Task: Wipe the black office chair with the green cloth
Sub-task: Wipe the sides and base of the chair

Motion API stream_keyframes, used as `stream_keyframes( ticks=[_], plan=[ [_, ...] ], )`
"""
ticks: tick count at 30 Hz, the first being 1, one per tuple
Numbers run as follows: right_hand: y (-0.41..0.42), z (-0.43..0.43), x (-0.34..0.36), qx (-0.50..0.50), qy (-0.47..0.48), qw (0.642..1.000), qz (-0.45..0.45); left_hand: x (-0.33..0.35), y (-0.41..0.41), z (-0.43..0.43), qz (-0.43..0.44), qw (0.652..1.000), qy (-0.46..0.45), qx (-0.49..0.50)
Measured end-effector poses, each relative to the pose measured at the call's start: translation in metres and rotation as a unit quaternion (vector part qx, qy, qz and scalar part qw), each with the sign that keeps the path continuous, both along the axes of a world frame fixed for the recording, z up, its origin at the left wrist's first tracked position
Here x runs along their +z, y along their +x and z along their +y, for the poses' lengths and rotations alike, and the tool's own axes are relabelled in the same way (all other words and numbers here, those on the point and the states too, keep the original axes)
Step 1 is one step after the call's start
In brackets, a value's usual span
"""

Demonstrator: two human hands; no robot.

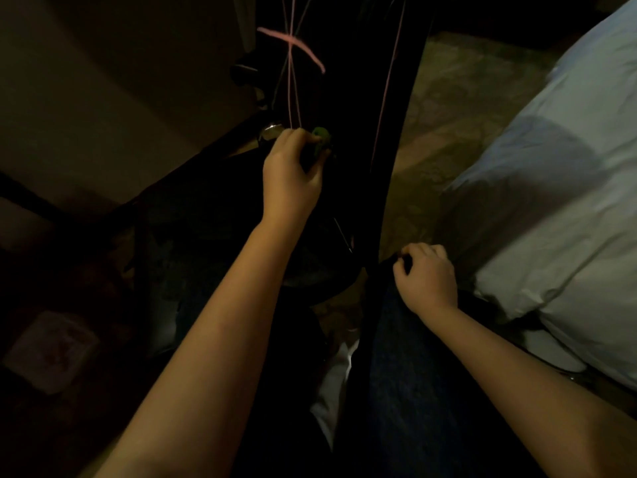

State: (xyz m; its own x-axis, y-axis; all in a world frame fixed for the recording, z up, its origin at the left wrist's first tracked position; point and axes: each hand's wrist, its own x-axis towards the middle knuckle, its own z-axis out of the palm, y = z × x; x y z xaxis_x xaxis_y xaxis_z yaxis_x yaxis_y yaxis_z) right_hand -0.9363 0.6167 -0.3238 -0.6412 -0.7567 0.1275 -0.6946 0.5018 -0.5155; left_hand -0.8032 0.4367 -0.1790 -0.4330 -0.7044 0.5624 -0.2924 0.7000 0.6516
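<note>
The room is dim, and much of the left and near side is lost in shadow. A patterned carpet in dull green and tan covers the floor [448,108], which shows best at the far right of centre. At far left is a plain beige surface [103,81]; I cannot tell whether it is wall or furniture.

A bed [551,201] with pale, rumpled bedding fills the right side, from the far corner to the near edge.

The chair [344,98] stands in the middle, between the beige surface and the bed. It is black and seen from above as a long dark shape running from far to near. Thin pink lines [293,46] run along it and cross near its far end.

Both forearms are bare and reach in from the near edge.

The left hand [289,174] is far out at centre, its fingers curled round the cloth [320,138]. The cloth is a small green bunch held against the chair's dark surface. A small shiny metal part [270,131] lies just left of it.

The right hand [427,281] is nearer, close to the bed, its fingers curled and pinching a dark edge of the chair.

A pale squarish box [51,350] lies blurred at near left.
</note>
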Motion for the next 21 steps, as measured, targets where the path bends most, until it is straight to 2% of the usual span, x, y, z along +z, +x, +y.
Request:
stream_keyframes(
  ticks=[4, 10, 14, 21],
  plan=[
    [-0.001, 0.000, -0.003, -0.003, -0.016, 1.000, 0.003, -0.013, 0.004, 0.003, -0.005, 1.000, 0.012, -0.005],
    [0.000, 0.000, -0.005, -0.005, -0.017, 1.000, 0.001, -0.050, 0.017, 0.014, -0.021, 0.996, 0.087, -0.008],
    [-0.002, 0.000, -0.005, -0.006, -0.013, 1.000, 0.004, -0.073, 0.016, 0.019, -0.051, 0.994, 0.099, 0.017],
    [-0.004, -0.003, -0.009, -0.013, -0.013, 1.000, 0.017, -0.094, 0.012, 0.018, -0.050, 0.991, 0.117, 0.036]
  ],
)
